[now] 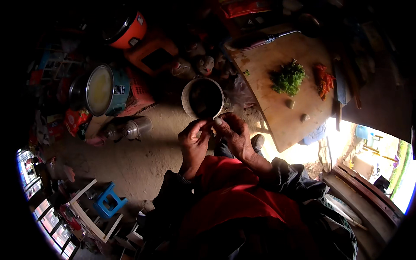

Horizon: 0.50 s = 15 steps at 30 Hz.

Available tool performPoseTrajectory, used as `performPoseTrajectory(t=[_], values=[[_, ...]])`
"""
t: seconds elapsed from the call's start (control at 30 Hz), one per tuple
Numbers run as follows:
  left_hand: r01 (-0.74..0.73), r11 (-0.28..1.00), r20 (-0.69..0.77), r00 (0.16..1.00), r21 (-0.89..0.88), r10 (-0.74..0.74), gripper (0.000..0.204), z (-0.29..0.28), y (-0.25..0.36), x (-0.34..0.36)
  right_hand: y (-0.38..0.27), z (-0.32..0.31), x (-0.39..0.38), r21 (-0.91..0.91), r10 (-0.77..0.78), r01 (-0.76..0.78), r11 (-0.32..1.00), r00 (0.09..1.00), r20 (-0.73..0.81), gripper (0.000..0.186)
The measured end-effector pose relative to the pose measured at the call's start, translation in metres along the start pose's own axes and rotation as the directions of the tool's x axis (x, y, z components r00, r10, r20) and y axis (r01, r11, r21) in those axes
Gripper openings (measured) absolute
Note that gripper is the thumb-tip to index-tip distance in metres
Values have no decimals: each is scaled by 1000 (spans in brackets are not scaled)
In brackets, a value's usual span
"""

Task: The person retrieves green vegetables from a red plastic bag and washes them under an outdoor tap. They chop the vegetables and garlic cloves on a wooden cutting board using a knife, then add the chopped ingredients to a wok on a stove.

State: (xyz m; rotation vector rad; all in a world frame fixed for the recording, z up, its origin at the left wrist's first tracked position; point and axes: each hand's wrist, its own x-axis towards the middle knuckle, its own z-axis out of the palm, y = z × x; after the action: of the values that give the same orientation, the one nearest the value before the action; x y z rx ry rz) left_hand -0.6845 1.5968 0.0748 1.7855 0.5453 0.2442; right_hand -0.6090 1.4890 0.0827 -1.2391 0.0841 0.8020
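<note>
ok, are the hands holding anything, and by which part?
Can't tell: left hand and right hand meet by the near rim of the bowl; any hold is hidden.

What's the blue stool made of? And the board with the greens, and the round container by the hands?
The stool looks like smooth plastic: bright, even blue. The board is probably wood: tan, dull, with darker marks. The container, pale-rimmed and dull, could be plastic or metal; it's too shadowed to tell.

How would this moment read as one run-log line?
left hand, right hand: fingertips close together by bowl | anything held: unclear | board: chopped greens, red strips
</note>
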Motion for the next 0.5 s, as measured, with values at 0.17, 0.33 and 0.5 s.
performPoseTrajectory(t=[0.17, 0.33, 0.5], values=[[7, 995, -60, 998, -100, -13, 22, 0, -10, 2, 8, 1, 7, -122, 17, -17, 992, 1000, 5, 16], [122, 763, -62, 976, -635, -207, 15, 0, -15, 5, 22, 0, 17, 178, 152, -154, 972, 988, 27, 15], [204, 321, 87, 935, -925, -345, 19, -11, -51, 15, 26, 5, 35, 262, 229, -209, 942, 972, -49, 13]])
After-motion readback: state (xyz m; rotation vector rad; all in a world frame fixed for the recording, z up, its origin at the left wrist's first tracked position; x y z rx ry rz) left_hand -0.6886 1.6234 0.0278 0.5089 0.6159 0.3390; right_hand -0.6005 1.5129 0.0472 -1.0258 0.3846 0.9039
